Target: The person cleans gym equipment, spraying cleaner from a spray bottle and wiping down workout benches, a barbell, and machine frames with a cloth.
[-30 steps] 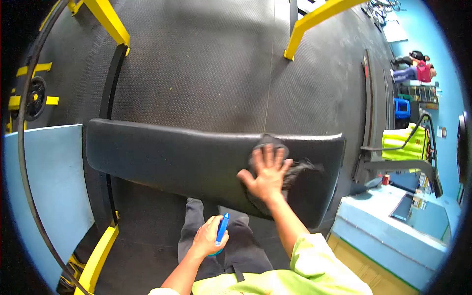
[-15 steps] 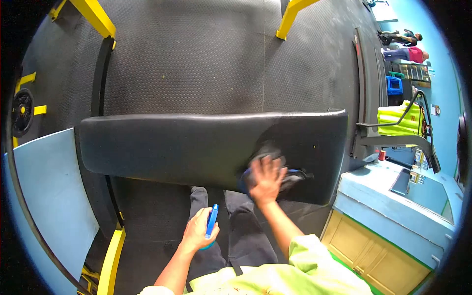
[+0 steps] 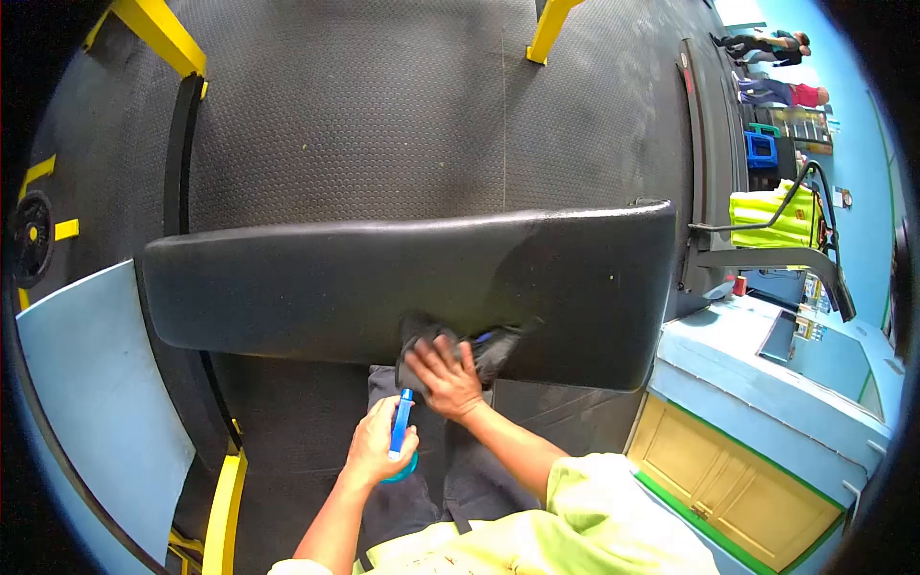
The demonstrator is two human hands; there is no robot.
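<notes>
A long black padded bench (image 3: 287, 287) lies across the view in front of me. My right hand (image 3: 447, 381) presses a dark cloth (image 3: 494, 351) onto the bench's near edge, its fingers spread over the fabric. Just left of it, my left hand (image 3: 378, 447) is wrapped round a spray bottle with a blue trigger head (image 3: 401, 422); a bit of its teal body shows under the palm. The bottle is close to the bench's near edge.
Yellow frame legs (image 3: 225, 508) and a black bar (image 3: 179, 153) stand at the left, beside a light blue panel (image 3: 105, 383). At the right are a blue counter (image 3: 757, 383), a treadmill (image 3: 709, 144) and a yellow-green cloth (image 3: 771, 218). People (image 3: 781, 93) stand far off.
My right hand has moved the cloth left and toward the near edge of the bench. My left hand, still round the spray bottle, has shifted slightly left. The view has shifted a little.
</notes>
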